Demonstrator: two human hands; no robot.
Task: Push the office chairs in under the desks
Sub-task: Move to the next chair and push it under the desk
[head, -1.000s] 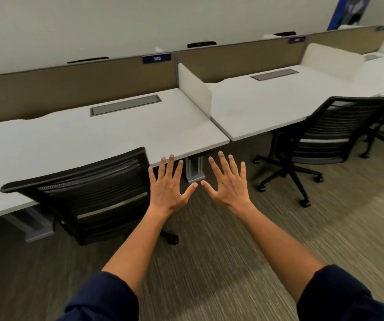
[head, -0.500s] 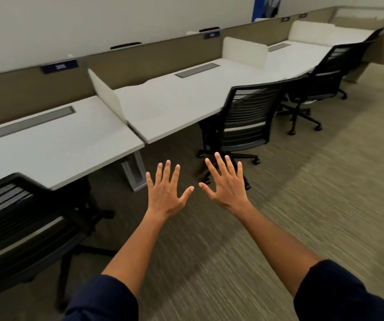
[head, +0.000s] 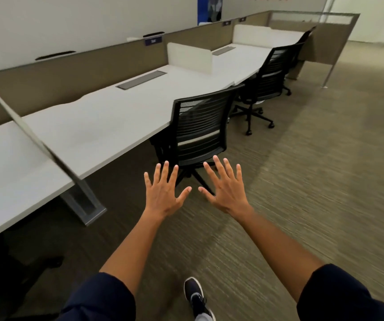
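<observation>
Everything here can be placed from the nearest black mesh-backed office chair, which stands on its wheeled base at the front edge of the long white desk top, its backrest toward the camera and turned a little to one side. Its seat looks to be partly under the desk edge, yet the backrest stands clear of the top, so by my reading it is not pushed in. Just short of that chair, toward the camera, the left hand and the right hand are held out side by side, palms down, fingers spread wide, thumbs nearly meeting; both are empty and touch nothing, with carpet between them and the chair's base. Beyond the chair, along the same row, a second black mesh office chair stands out from its desk with its star base fully on the brown striped carpet, and past that a third dark chair back shows at the far end, too small to judge. To the chair's left, a thin white divider panel splits the desk top from the neighbouring one, and at the lower left corner a dark shape sits under that desk, unclear. A dark sneaker is mid-step behind the hands. As I judge it, at least two chairs here remain, and the nearest is the one in hand.
</observation>
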